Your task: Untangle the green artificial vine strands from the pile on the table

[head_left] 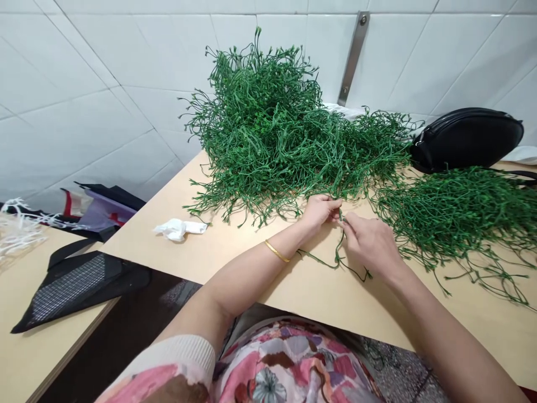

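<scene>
Pale wood-toned, the tabletop (235, 254) stretches beneath the person's forearms. On its far half rises a big heap of green cords (268, 129), just beyond the left grip (321, 211) and blocking the way farther back. A lower green pile (457, 210) spreads at the right, just beside the right grip (372, 238). At the far left lies a black mesh pouch (71, 288), well apart from both grips. A black bag (470, 137) stands beyond the lower pile, next to the heap's right end. A crumpled white scrap (178, 229) rests left of the left forearm. Slimmest, a green cord (337, 254) is pinched by both grips, which nearly meet, with loose strands trailing nearer on the tabletop.
</scene>
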Demonstrator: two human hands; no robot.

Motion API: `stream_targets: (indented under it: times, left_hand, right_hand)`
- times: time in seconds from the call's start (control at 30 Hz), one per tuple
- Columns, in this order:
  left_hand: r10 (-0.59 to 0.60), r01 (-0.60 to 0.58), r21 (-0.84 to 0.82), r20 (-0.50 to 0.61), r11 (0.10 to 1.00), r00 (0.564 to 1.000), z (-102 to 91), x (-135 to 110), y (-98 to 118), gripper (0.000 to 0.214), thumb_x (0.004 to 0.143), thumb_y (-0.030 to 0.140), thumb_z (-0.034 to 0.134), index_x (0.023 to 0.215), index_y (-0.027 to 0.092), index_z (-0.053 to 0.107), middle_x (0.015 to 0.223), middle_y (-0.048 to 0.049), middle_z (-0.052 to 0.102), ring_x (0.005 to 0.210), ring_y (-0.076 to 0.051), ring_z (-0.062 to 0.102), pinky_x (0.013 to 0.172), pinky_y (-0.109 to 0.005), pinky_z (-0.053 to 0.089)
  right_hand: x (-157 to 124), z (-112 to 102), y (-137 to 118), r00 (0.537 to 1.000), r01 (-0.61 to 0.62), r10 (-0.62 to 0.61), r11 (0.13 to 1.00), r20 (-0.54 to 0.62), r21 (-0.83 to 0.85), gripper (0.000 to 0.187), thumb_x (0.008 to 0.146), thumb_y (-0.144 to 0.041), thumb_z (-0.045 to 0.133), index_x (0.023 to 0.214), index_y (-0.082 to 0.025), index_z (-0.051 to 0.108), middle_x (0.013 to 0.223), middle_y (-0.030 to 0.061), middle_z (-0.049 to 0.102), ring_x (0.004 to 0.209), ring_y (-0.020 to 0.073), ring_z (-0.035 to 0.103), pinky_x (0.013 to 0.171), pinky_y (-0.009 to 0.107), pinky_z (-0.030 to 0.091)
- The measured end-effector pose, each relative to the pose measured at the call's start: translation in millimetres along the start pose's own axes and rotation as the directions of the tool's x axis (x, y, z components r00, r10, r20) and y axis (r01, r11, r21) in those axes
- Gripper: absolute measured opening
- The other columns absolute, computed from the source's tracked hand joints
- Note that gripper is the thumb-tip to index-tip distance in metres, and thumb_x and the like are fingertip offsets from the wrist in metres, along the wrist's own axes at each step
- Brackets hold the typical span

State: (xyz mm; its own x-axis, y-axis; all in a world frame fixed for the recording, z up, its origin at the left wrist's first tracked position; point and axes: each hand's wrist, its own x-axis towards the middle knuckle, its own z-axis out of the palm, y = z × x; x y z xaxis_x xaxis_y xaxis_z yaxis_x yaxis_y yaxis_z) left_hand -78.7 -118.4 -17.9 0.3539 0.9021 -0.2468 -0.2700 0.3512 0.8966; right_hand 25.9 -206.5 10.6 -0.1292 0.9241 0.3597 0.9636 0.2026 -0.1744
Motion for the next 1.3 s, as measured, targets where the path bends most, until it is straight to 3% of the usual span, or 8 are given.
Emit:
stream_targets:
  times: [0.2, 0.4, 0.57, 0.73, 0.9, 1.07, 1.17, 1.3]
  left_hand:
    - [-0.049, 0.082, -0.271, 0.126, 0.959, 0.991, -6.5, -5, 14, 0.013, 0.078, 0.011, 0.057, 0.068, 0.014, 0.048, 0.061, -0.0025, 0.062, 0.053, -0.008, 0.055, 0.057, -0.021, 0.043]
    - [-0.047, 0.129, -0.374, 0.22, 0.918, 0.974, -4.5, -8, 16, 0.014, 0.083, 0.017, 0.051, 0.069, 0.013, 0.05, 0.063, -0.0027, 0.06, 0.059, -0.011, 0.058, 0.06, -0.024, 0.045]
    - [-0.074, 0.206, -0.42, 0.309, 0.884, 0.948, 2.8, -15, 17, 0.02, 0.083, 0.015, 0.05, 0.065, 0.015, 0.041, 0.049, 0.005, 0.042, 0.042, -0.005, 0.044, 0.045, -0.016, 0.035]
    - [-0.117, 0.245, -0.29, 0.394, 0.925, 0.911, 10.0, -25, 24, 0.031, 0.072, 0.003, 0.057, 0.064, 0.017, 0.031, 0.048, 0.0092, 0.033, 0.034, 0.0, 0.022, 0.034, -0.013, 0.012]
    - [-0.214, 0.31, -0.151, 0.45, 0.938, 0.867, 10.5, -27, 23, 0.04, 0.066, 0.004, 0.063, 0.063, 0.019, 0.027, 0.047, 0.0112, 0.026, 0.034, 0.0, 0.017, 0.034, -0.013, 0.007]
    - [-0.111, 0.205, -0.24, 0.353, 0.949, 0.929, 5.1, -18, 21, 0.026, 0.07, 0.009, 0.063, 0.069, 0.016, 0.037, 0.053, 0.0077, 0.041, 0.036, 0.0, 0.028, 0.035, -0.012, 0.02]
    - [-0.007, 0.11, -0.273, 0.352, 0.956, 0.936, -1.8, -13, 23, 0.019, 0.077, 0.019, 0.059, 0.07, 0.016, 0.042, 0.054, 0.0047, 0.047, 0.048, -0.006, 0.048, 0.052, -0.02, 0.043]
    - [0.008, 0.081, -0.247, 0.336, 0.966, 0.942, -5.9, -13, 26, 0.014, 0.08, 0.023, 0.055, 0.073, 0.015, 0.047, 0.057, 0.0018, 0.053, 0.06, -0.011, 0.058, 0.064, -0.027, 0.048]
  right_hand:
    - [13, 11, 26, 0.971, -0.231, 0.145, 0.773, 0.191, 0.59, 0.031, 0.08, -0.037, 0.047, 0.056, -0.02, 0.036, 0.054, -0.0038, 0.034, 0.052, 0.0102, 0.032, 0.051, 0.024, 0.025]
    - [14, 14, 26, 0.953, -0.296, 0.116, 0.545, 0.279, 0.784, 0.037, 0.083, -0.051, 0.044, 0.069, -0.018, 0.052, 0.054, -0.0059, 0.03, 0.049, 0.0088, 0.024, 0.049, 0.025, 0.023]
    - [11, 5, 23, 0.965, -0.132, -0.097, 0.625, 0.244, 0.769, 0.036, 0.085, -0.044, 0.046, 0.062, -0.017, 0.048, 0.059, -0.0029, 0.038, 0.055, 0.0091, 0.031, 0.053, 0.024, 0.026]
    - [7, -3, 28, 0.898, -0.035, -0.294, 0.694, 0.328, 0.719, 0.035, 0.086, -0.041, 0.045, 0.059, -0.017, 0.046, 0.057, -0.0031, 0.036, 0.055, 0.0089, 0.032, 0.053, 0.024, 0.027]
    - [4, -2, 29, 0.834, 0.025, -0.417, 0.683, 0.362, 0.73, 0.04, 0.086, -0.039, 0.044, 0.054, -0.017, 0.038, 0.054, -0.0047, 0.028, 0.052, 0.0072, 0.028, 0.051, 0.023, 0.025]
    - [5, -1, 28, 0.887, -0.049, -0.263, 0.764, 0.379, 0.644, 0.032, 0.087, -0.039, 0.04, 0.067, -0.017, 0.051, 0.06, -0.0018, 0.046, 0.058, 0.0102, 0.04, 0.056, 0.024, 0.032]
    - [4, -12, 35, 0.94, -0.068, -0.083, 0.905, 0.331, 0.419, 0.027, 0.086, -0.036, 0.039, 0.072, -0.018, 0.054, 0.064, 0.0004, 0.054, 0.06, 0.0128, 0.046, 0.058, 0.025, 0.033]
    - [3, -42, 58, 0.976, -0.078, 0.055, 0.992, 0.212, 0.102, 0.024, 0.084, -0.035, 0.042, 0.077, -0.02, 0.06, 0.075, 0.0045, 0.063, 0.068, 0.018, 0.054, 0.061, 0.029, 0.035]
